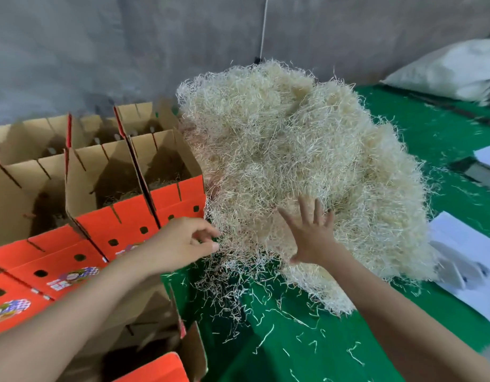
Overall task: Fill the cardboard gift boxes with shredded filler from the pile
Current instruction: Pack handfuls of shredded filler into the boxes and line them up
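Left hand (183, 244) pinches pile (293, 161) edge; right hand (311, 238) splayed against it.

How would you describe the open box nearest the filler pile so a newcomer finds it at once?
Find the big pale filler pile on the green table. Open cardboard boxes with orange fronts stand along its left side. The nearest box is the rightmost of the orange-fronted row, the only one there whose side wall meets the pile.
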`<state>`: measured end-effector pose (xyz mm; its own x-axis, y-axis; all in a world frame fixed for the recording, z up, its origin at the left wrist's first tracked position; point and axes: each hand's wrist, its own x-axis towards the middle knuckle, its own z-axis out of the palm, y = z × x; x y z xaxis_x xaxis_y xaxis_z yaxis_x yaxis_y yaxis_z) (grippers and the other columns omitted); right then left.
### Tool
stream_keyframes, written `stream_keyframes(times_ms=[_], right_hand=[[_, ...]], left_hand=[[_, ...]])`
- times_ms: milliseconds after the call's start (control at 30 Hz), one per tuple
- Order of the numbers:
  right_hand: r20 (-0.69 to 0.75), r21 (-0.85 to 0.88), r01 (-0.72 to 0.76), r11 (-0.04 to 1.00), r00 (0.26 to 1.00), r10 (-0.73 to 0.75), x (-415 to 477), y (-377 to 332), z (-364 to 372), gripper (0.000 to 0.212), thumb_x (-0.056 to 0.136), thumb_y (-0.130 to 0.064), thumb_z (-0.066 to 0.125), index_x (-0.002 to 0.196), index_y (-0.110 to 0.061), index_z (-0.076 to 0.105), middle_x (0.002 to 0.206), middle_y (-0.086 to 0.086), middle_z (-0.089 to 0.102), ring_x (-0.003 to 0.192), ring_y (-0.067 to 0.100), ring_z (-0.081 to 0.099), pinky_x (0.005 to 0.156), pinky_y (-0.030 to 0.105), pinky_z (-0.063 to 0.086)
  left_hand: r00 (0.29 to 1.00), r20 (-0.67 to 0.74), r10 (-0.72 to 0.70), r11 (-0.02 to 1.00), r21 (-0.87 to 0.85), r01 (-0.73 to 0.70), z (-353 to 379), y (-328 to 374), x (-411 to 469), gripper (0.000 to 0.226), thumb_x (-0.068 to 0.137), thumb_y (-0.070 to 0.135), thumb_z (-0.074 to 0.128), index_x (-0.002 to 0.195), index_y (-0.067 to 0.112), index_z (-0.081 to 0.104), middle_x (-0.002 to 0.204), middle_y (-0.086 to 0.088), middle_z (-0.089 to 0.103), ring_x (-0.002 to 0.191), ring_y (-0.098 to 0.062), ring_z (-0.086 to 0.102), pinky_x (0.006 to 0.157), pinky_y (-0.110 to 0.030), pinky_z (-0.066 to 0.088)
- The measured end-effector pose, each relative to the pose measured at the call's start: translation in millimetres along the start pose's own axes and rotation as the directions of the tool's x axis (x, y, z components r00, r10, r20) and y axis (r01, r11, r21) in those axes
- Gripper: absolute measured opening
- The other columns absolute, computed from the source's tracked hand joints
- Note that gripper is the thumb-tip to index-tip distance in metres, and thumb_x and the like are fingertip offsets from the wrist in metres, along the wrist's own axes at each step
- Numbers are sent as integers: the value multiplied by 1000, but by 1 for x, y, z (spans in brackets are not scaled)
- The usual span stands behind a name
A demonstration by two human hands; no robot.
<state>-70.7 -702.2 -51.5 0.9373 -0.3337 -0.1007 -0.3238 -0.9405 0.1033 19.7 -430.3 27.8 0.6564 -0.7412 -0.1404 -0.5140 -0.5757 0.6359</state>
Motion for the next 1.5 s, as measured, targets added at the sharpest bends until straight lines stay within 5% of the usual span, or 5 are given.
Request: stream_keyframes(times_ms=[233,433,900,1167,1500], right_hand=[[-132,324,-165,932,967,217,11,9,20,67,80,-2,47,138,-32,33,139,9,43,124,28,45,110,55,25],[-385,714,91,694,879,282,24,0,-56,69,69,11,55,132,-17,47,116,5,62,75,18,67,57,17,48],[-365,811,316,493,931,5,31,-58,-87,92,67,2,68,141,-26,20,143,2,31,126,15,37,100,20,38],[-173,492,-27,870,977,128,11,-18,-29,78,64,-71,54,122,-23,32,123,-2,40,116,18,39,107,44,32],[-414,696,129,707,876,248,16,-12,-65,24,70,3,60,80,-14,48,54,-8,40,49,5,36,64,28,41]], left_hand=[[991,-32,-127,938,-328,110,34,38,55,105,71,27,78,148,32,7,152,7,22,132,-15,35,107,-35,31],[996,-21,-87,971,-227,80,65,50,75,145,51,49,85,122,55,-41,139,20,-42,133,-4,-33,112,-42,-12],[829,-44,-557,268,-955,130,18,53,144,70,74,5,71,135,5,37,117,-19,58,73,-27,63,42,-27,48],[745,-50,-665,224,-965,135,-20,9,150,45,82,5,64,124,-2,49,117,-18,60,95,-30,66,85,-46,53],[899,-202,-388,625,-775,96,-25,37,111,64,65,2,76,114,25,42,105,7,58,78,2,51,61,-23,42]])
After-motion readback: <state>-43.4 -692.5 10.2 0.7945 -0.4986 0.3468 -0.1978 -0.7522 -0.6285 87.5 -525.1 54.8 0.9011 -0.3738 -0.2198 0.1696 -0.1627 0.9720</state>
